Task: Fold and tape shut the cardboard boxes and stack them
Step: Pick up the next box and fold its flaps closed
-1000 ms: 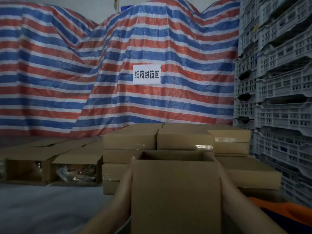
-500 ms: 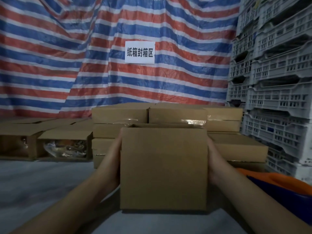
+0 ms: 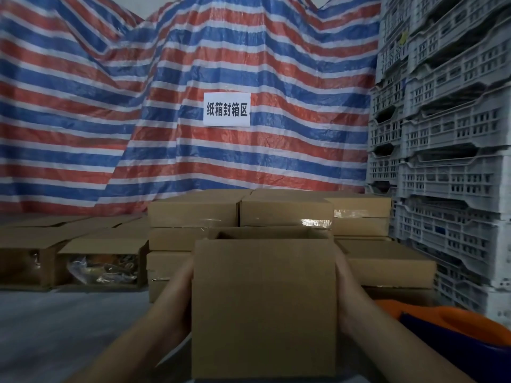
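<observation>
**Open box held, flaps not yet folded**

I had the box [image 3: 262,308] dead centre, left hand [image 3: 181,302] and right hand [image 3: 344,297] pressing its sides; finger curl hidden. Top gaped. Stack [image 3: 240,211] waited at twelve o'clock. Next, I judged: fold flaps, tape.

Both forearms reach forward, bare. Left hand [image 3: 181,297] flat against left side of box [image 3: 262,308], right hand [image 3: 344,294] flat against right side; fingers mostly hidden behind box, grip unclear.
</observation>
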A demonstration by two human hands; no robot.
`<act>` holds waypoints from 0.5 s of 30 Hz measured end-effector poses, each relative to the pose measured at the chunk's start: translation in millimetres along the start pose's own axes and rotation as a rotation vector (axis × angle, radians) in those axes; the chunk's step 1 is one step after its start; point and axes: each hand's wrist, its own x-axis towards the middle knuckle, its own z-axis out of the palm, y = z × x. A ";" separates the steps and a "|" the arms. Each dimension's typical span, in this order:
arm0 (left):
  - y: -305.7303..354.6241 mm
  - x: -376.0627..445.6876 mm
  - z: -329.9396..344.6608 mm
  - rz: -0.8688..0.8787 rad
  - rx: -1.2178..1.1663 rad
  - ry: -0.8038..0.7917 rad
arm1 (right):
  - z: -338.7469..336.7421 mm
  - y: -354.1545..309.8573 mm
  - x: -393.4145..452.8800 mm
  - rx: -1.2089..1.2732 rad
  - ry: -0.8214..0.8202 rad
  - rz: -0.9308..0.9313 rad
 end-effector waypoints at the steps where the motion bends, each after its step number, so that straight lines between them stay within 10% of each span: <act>1: -0.1 0.2 -0.2 0.002 0.012 -0.004 | 0.0 0.2 -0.4 0.001 0.004 0.007; 15: 4.3 6.1 -1.4 0.065 -0.016 0.107 | 3.6 -0.4 -3.8 0.000 0.024 -0.013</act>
